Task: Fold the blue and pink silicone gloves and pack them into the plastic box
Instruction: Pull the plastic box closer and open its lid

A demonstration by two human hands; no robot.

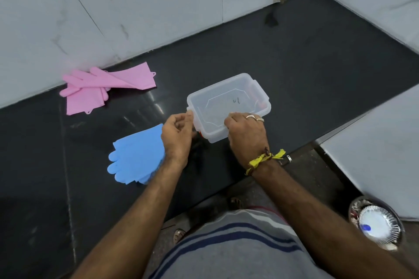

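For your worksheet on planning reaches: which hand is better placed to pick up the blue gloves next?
Probably the left hand. It sits beside the blue gloves, which lie on its side of the plastic box. The right hand is on the box's near edge and would have to cross over.

The plastic box (229, 106) stands on the desk (294, 63), near its front edge and right of centre. Your left hand (178, 137) touches the box's left near corner; your right hand (247, 136) rests on its near rim. One pair of gloves (136, 156) lies just left of your left hand, partly under the wrist. The other gloves (102, 87) lie farther back and left, against the wall (136, 7). A dish (377, 224) sits below the desk edge, at your right.
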